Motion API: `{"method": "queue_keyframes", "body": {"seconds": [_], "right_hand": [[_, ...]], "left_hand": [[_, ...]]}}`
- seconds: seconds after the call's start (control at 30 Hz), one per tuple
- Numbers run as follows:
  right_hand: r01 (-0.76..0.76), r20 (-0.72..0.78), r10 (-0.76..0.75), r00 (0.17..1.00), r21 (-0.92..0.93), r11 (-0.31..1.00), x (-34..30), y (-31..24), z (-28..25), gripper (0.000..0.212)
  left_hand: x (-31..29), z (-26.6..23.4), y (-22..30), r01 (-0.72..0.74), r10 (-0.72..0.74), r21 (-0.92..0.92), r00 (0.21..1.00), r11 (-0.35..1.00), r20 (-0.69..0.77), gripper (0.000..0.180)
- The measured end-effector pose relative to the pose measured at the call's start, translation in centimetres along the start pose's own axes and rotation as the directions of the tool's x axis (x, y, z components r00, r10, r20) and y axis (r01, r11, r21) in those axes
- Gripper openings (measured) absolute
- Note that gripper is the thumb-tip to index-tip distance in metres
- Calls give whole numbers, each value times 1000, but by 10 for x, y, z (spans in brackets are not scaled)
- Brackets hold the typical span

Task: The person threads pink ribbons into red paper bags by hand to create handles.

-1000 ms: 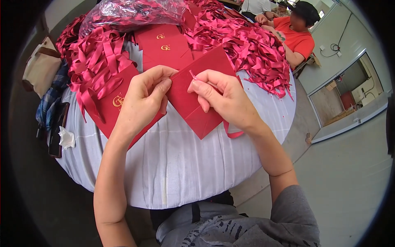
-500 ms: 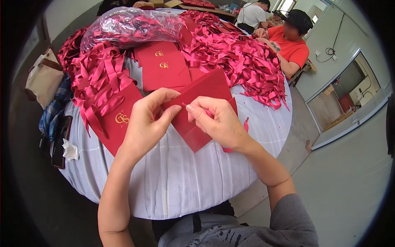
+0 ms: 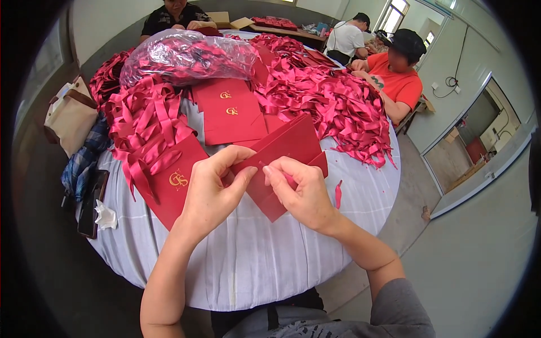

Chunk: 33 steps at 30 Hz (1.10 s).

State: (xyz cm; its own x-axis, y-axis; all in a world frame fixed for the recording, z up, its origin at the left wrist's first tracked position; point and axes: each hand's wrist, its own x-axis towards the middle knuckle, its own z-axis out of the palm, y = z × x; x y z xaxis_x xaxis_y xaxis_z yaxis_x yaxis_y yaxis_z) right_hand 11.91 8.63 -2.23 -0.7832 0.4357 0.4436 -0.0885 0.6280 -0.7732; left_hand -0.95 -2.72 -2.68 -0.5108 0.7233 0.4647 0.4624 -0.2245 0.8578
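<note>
My left hand (image 3: pixel 211 188) is closed on the upper edge of a red paper bag (image 3: pixel 290 143), thumb on the near side and fingers reaching behind. The bag stands tilted above the table, a lower corner toward me. Close against its near face, my right hand (image 3: pixel 304 194) pinches a pink ribbon (image 3: pixel 290 180), with thumb and index finger almost touching my left thumb. Most of that ribbon is hidden by the hand. A ribbon end (image 3: pixel 338 194) shows just right of the hand; whether it is the same piece I cannot tell. Another red bag (image 3: pixel 169 188) with a gold emblem lies left of my hand.
Ribbon-handled bags (image 3: pixel 149 115) pile up on the left, a ribbon heap (image 3: pixel 344 115) on the right. Behind are stacked red bags (image 3: pixel 234 127) and a filled clear plastic sack (image 3: pixel 186 59). A phone (image 3: pixel 93 203) and tissue (image 3: pixel 105 216) lie at the left edge. Other people sit around.
The view has tilted, so the table sits lower and a person at the back shows more. My hands keep nearly the same grip on the bag and ribbon.
</note>
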Motion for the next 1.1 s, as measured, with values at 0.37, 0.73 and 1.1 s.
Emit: {"method": "queue_keyframes", "body": {"seconds": [0.37, 0.73, 1.1], "right_hand": [[28, -28, -32, 999, -131, 991, -1, -1, 3, 16], [177, -18, -199, 980, -389, 904, 0, -13, -10, 24], [398, 463, -181, 868, -429, 811, 44, -32, -51, 25]], "left_hand": [[-3, 2, 4, -111, 109, 97, 994, 989, 26, 21], [-7, 2, 12, -253, 246, 165, 967, 953, 63, 25], [-6, 2, 15, -417, 396, 333, 909, 846, 132, 32]]}}
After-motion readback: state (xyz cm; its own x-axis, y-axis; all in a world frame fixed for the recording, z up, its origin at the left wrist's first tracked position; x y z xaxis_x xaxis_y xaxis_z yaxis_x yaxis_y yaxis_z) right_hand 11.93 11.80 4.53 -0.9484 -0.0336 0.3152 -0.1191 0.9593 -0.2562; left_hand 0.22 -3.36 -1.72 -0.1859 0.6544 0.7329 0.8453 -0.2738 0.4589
